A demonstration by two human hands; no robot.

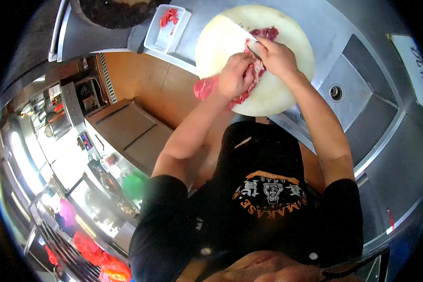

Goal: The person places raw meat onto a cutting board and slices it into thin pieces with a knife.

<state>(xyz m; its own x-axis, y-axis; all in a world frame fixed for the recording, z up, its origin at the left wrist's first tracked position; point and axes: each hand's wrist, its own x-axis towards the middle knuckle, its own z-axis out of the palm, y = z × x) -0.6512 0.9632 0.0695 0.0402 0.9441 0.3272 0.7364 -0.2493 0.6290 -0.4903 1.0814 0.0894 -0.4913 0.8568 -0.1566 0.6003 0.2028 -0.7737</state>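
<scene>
Your left hand (236, 76) is curled down onto the raw red meat (204, 87), which lies slantwise across the left half of the round white cutting board (279, 96) on the desk (189, 48). Your right hand (278, 59), just beside it, seems closed around a knife (245, 35); the handle is hidden and the blade shows only faintly. To cut well, keep the left fingertips tucked behind the edge, hold the meat flat and draw short, light strokes. Mind the darker piece (269, 33) lying far, near the blade.
</scene>
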